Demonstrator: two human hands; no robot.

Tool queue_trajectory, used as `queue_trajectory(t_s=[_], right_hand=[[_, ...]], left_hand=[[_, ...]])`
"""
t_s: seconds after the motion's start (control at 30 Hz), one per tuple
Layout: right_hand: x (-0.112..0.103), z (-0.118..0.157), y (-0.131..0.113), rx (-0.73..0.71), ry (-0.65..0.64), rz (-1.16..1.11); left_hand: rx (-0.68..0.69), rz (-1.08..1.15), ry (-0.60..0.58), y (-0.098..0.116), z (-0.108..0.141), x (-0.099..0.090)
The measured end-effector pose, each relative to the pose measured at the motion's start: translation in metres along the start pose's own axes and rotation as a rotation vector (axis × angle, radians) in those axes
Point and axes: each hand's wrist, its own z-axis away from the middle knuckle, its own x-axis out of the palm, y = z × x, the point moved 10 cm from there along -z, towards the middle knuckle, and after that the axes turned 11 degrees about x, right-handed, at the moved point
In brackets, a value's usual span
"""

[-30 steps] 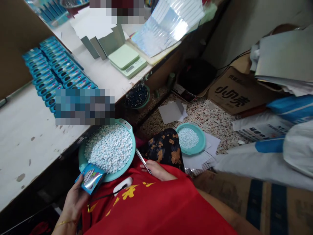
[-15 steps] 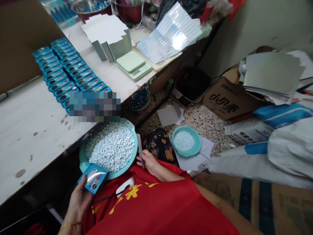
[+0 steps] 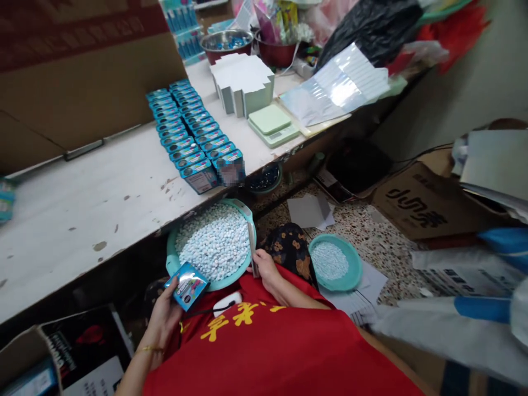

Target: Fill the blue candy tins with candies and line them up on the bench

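A large turquoise basin (image 3: pixel 170 259) full of small pale blue and white pellets (image 3: pixel 214 242) rests in front of me. My left hand (image 3: pixel 165 311) grips a small blue carton (image 3: pixel 190 287), tilted against the basin's near left rim. In my right hand (image 3: pixel 266 268) is a thin grey flat piece (image 3: pixel 252 250), seen almost edge-on at the basin's right rim; its kind is unclear. Fingers and thumb close around its lower end. Beyond the basin, two rows of blue cartons (image 3: pixel 198 176) with dark round windows stand on the table.
On the white table (image 3: pixel 103 203) are a pale green scale (image 3: pixel 272 125), a stack of white cut card (image 3: pixel 243 74) and clear plastic sheets (image 3: pixel 334 91). A smaller turquoise basin (image 3: pixel 352 278) with pellets sits at my right. A cardboard box (image 3: pixel 412 203) stands on the floor.
My view has swung left, so everything appears farther right. Both hands keep hold of their things beside the basin. The right-hand fingers look more closed around the grey piece.
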Motion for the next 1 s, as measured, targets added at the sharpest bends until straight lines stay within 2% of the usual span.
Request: queue_trajectory(t_s=[0.1, 0.23, 0.37, 0.6, 0.73, 0.83, 1.0], right_hand=[[-0.005, 0.0, -0.003, -0.026, 0.035, 0.027], [-0.011, -0.004, -0.013, -0.069, 0.084, 0.046], [-0.014, -0.008, -0.019, -0.084, 0.093, 0.062], [-0.015, -0.003, -0.008, -0.076, 0.051, 0.074], [-0.014, 0.003, -0.001, -0.052, 0.002, 0.076], [-0.01, 0.004, 0.001, -0.059, -0.036, 0.084], [-0.011, -0.001, -0.006, -0.12, 0.042, 0.138]], left_hand=[[0.048, -0.012, -0.07, 0.0, 0.005, 0.004], [0.005, -0.065, -0.062, -0.01, 0.009, -0.002], [-0.004, -0.02, -0.107, -0.01, 0.006, 0.002], [0.043, 0.031, -0.152, 0.0, -0.012, 0.003], [0.034, 0.005, -0.222, -0.002, -0.008, 0.0], [-0.004, -0.027, -0.212, -0.005, -0.005, -0.007], [-0.002, -0.002, -0.213, -0.001, -0.01, 0.0]])
